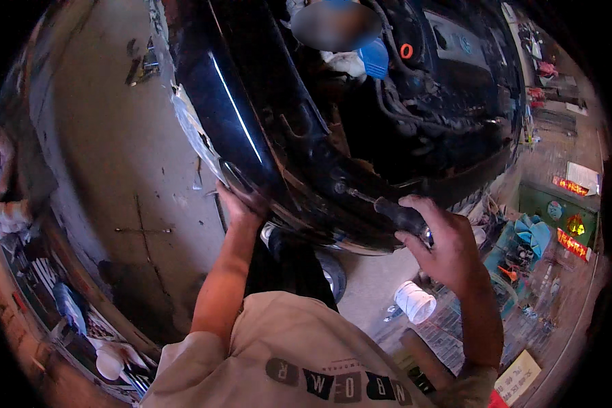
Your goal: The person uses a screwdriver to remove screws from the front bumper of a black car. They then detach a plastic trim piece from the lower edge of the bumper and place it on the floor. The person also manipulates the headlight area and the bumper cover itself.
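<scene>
In front of me is a dark, glossy car front (234, 102), its engine bay uncovered. My left hand (241, 206) holds the lower corner of the bumper (241, 180), with its fingertips partly hidden there. Scuffed, pale patches run along the bumper's left edge. My right hand (444, 239) is closed around a dark, thick-bodied tool (402, 215) with a thin metal shaft. The shaft points left at the front panel, and its tip lies close to a round fastener (340, 187). Whether tip and fastener touch, I cannot tell.
Across the engine bay is another person (336, 24), near blue cloth (374, 58). A cross-shaped wheel wrench (143, 231) lies on the floor at left. To the right are a white bucket (415, 302) and a cluttered bench (517, 272). A car wheel (332, 275) shows below the bumper.
</scene>
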Motion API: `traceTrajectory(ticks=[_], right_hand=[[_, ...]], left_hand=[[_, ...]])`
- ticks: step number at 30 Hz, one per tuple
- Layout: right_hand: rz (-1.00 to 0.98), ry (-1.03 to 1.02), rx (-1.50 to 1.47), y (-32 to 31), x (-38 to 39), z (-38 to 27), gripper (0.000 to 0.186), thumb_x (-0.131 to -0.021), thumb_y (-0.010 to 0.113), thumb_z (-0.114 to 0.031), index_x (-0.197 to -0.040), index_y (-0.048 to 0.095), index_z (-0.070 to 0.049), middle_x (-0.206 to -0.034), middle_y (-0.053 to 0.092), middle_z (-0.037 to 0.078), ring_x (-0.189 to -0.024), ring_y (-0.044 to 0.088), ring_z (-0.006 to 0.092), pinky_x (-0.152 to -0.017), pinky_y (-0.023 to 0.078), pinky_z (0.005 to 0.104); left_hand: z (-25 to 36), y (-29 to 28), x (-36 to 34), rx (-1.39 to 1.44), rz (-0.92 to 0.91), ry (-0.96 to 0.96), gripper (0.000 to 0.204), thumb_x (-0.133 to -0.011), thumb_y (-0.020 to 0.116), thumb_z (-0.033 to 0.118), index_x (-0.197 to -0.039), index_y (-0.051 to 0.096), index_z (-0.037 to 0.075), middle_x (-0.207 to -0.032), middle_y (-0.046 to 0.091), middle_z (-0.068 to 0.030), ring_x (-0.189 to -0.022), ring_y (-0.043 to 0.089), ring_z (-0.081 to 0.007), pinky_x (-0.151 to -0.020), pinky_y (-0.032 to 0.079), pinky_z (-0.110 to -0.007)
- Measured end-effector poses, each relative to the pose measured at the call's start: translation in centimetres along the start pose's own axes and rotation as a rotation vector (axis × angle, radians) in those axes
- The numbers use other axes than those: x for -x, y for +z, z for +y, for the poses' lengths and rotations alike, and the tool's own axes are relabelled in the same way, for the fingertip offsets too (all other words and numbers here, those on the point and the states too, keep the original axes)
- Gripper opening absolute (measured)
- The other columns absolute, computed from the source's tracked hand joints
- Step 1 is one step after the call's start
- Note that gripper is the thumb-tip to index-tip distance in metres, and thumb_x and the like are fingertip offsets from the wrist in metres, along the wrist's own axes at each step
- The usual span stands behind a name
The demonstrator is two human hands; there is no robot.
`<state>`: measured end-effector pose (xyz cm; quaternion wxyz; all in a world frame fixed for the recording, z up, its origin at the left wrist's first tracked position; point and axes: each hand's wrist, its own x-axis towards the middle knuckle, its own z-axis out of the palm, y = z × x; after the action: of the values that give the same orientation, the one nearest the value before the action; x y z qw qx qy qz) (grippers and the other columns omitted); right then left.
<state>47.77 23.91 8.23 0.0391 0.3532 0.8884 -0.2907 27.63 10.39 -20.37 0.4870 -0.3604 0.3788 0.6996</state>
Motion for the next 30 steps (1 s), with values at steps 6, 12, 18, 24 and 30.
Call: traceTrajectory(ticks=[6, 12, 18, 24, 30], right_hand=[[-0.134, -0.045, 0.154, -0.7, -0.9, -1.2, 0.035, -0.077, 0.073, -0.008, -0.108, 0.057, -0.004, -0.086, 0.065, 0.018, -0.076, 0.066, 0.0351, -0.063, 0.051, 0.0411], [-0.074, 0.064, 0.109, 0.1, -0.9, -1.5, 0.036, -0.077, 0.074, -0.009, -0.107, 0.056, -0.003, -0.087, 0.065, 0.019, -0.078, 0.066, 0.0349, -0.064, 0.052, 0.0408], [-0.086, -0.014, 0.129, 0.0, -0.9, -0.9, 0.044, -0.077, 0.074, -0.008, -0.116, 0.055, -0.004, -0.099, 0.065, 0.02, -0.085, 0.066, 0.0369, -0.07, 0.053, 0.0412], [-0.072, 0.048, 0.07, 0.2, -1.0, -0.6, 0.045, -0.077, 0.074, -0.008, -0.118, 0.055, -0.005, -0.104, 0.065, 0.02, -0.093, 0.065, 0.0394, -0.078, 0.052, 0.041], [-0.076, 0.075, 0.058, -0.1, -1.5, -1.2, 0.042, -0.077, 0.073, -0.005, -0.115, 0.056, -0.004, -0.105, 0.065, 0.019, -0.094, 0.066, 0.0366, -0.079, 0.052, 0.039]], left_hand=[[0.0, 0.0, -0.3, 0.037, -0.013, -0.036, 0.083, -0.089, 0.016, 0.073, -0.142, 0.037, 0.014, -0.14, 0.045, -0.0125, -0.128, 0.041, -0.0371, -0.106, 0.036, -0.053], [0.1, -1.1, -1.6, 0.048, -0.004, -0.054, 0.072, -0.091, 0.025, 0.065, -0.135, 0.047, 0.014, -0.13, 0.054, -0.0128, -0.117, 0.052, -0.0353, -0.1, 0.043, -0.052], [-0.1, -2.4, -1.7, -0.072, 0.026, -0.067, 0.08, -0.089, 0.023, 0.071, -0.137, 0.045, 0.01, -0.132, 0.053, -0.0127, -0.119, 0.051, -0.0343, -0.105, 0.038, -0.047], [-1.3, -5.6, -1.0, -0.181, -0.096, -0.161, 0.087, -0.088, 0.024, 0.075, -0.137, 0.044, 0.006, -0.133, 0.052, -0.0139, -0.122, 0.047, -0.0323, -0.108, 0.031, -0.045], [-3.8, -7.0, 1.7, -0.312, -0.012, -0.235, 0.087, -0.09, 0.015, 0.073, -0.135, 0.045, 0.004, -0.13, 0.052, -0.0154, -0.126, 0.041, -0.0316, -0.112, 0.023, -0.044]])
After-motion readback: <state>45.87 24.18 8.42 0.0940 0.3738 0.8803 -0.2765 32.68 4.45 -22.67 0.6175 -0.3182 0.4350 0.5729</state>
